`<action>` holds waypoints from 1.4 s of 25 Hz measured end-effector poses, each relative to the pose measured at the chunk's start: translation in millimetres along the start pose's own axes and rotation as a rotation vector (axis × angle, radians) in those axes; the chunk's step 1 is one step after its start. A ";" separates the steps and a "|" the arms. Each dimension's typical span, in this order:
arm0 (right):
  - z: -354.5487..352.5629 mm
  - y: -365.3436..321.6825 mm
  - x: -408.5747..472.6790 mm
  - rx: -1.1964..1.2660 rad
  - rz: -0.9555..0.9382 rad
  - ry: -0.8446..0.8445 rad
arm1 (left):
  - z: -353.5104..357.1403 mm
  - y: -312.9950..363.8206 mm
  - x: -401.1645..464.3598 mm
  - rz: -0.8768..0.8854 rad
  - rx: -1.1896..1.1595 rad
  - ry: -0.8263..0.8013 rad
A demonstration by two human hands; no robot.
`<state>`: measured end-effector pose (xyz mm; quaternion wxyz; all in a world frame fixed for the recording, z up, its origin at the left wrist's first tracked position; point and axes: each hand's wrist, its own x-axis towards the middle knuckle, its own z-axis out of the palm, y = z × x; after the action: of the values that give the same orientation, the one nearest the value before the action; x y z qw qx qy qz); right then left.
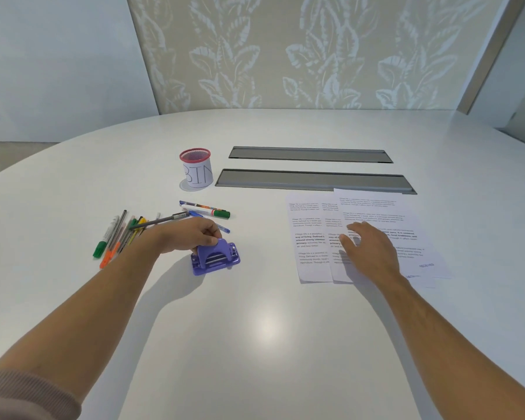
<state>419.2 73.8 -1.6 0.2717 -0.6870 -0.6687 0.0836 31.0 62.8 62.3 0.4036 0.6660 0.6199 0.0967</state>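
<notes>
Head view: left hand (191,234) tight round hole punch (217,259), right hand (373,247) open over papers (311,237), tabletop (267,313) between.

Our left hand (191,234) grips the punch (217,259), fingers curled over it. Our right hand (370,247) lies flat, fingers spread, well right of the punch. Both arms are outstretched.

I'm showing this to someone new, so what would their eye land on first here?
Probably the purple hole punch near the middle of the table, gripped by the left hand. Next, the right hand spread flat on the overlapping printed sheets to the right. Farther back stands a red mesh cup labelled BIN, and loose pens lie left of the punch.
</notes>
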 end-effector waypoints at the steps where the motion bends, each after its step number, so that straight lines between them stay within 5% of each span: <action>1: -2.1 6.0 -0.8 0.006 0.004 0.006 | 5.2 5.1 -0.1 0.001 -0.084 0.016; 14: -33.5 73.7 -10.1 0.067 0.069 0.056 | 67.5 59.3 53.0 -0.254 -0.628 0.447; 28: -26.1 82.2 -18.5 -0.104 -0.016 0.010 | 89.0 76.9 53.8 -0.294 -0.517 0.650; 32: -24.1 82.0 -19.9 -0.106 -0.001 -0.013 | 107.0 91.0 37.1 -0.079 -0.194 1.024; 35: -25.3 80.9 -21.4 -0.095 0.014 0.009 | 135.0 111.4 29.5 0.180 -0.121 1.018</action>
<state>500.0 49.9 -25.0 0.2411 -0.7042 -0.6659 0.0505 205.5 43.6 36.1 0.0787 0.5607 0.6712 0.4785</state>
